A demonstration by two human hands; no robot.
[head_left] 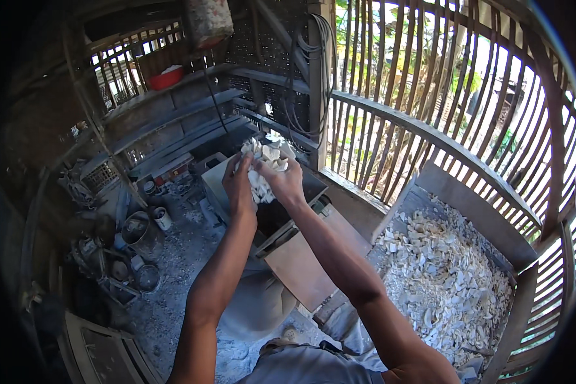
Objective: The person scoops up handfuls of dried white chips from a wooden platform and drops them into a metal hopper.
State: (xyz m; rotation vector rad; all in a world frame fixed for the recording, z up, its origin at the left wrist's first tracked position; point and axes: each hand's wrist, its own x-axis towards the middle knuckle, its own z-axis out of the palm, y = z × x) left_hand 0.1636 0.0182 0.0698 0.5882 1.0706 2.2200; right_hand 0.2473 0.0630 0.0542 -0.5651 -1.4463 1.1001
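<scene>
Workshop surroundings, dusty shed interior

Red bowl (165,78) on upper shelf; bundled cables (299,70) on perforated wall panel; slatted bamboo railing (429,137); wooden bin (486,224) heaped with white shell pieces (445,281); metal cans (142,229) on grey floor; leaning board (304,259).

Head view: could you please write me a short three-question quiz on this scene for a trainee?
1. True or false: both hands hold white shell pieces.
2. Where does the big heap of white shell pieces lie? A) in the wooden bin on the person's right; B) in the red bowl; C) in the metal bucket.
3. What sits on the upper shelf at the back left?

Key
1. True: the left hand and the right hand are raised together around them.
2. A.
3. The red bowl.
</scene>
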